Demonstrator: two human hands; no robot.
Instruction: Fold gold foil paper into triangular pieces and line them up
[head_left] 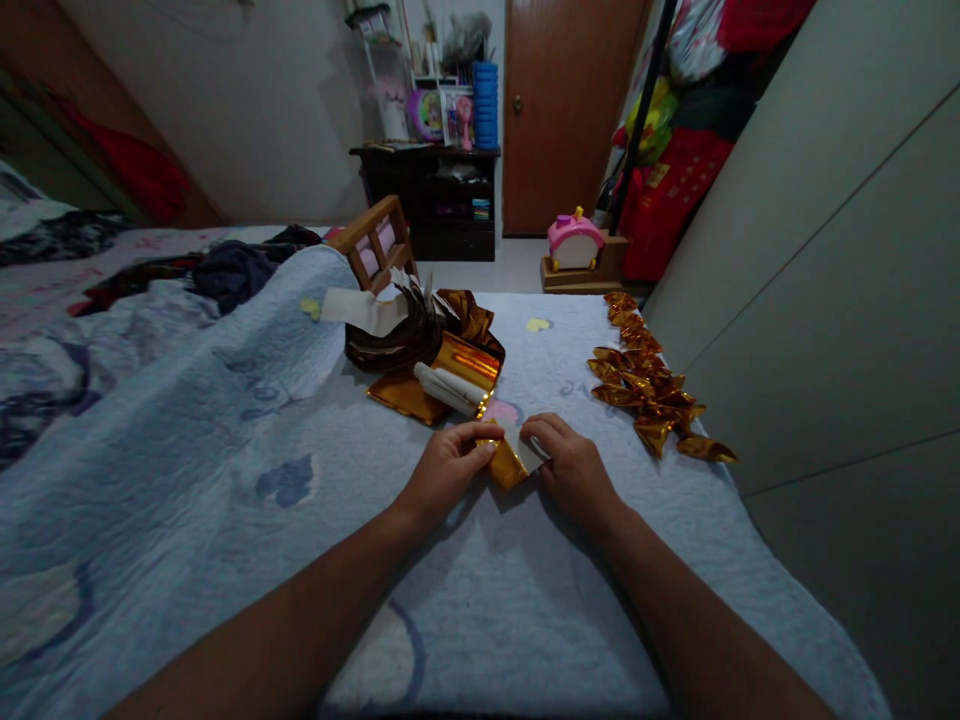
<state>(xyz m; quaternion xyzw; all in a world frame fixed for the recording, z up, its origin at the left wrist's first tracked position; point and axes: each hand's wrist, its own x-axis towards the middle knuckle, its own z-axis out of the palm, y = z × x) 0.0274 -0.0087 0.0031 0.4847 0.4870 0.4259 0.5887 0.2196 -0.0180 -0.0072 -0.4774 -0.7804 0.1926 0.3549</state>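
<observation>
Between my two hands is a small sheet of gold foil paper (508,467), partly folded, with its pale grey-white back showing on the right part. My left hand (455,458) pinches its left edge between thumb and fingers. On the other side, my right hand (568,458) has its fingers closed over the right edge. Just beyond my left hand lies a loose stack of gold foil paper (471,362), its sheets curled and fanned, with a rolled white-backed piece (448,387) on the near side. Folded gold paper pieces (649,385) with pointed ends lie in a row along the right.
A light blue quilt (300,560) covers the bed under my hands. Rumpled clothes (225,275) lie at the left. A wooden chair-like frame (379,240) stands behind the stack. White cabinet doors (840,300) border the right. Beyond are a pink toy (575,243) and a dark shelf (431,205).
</observation>
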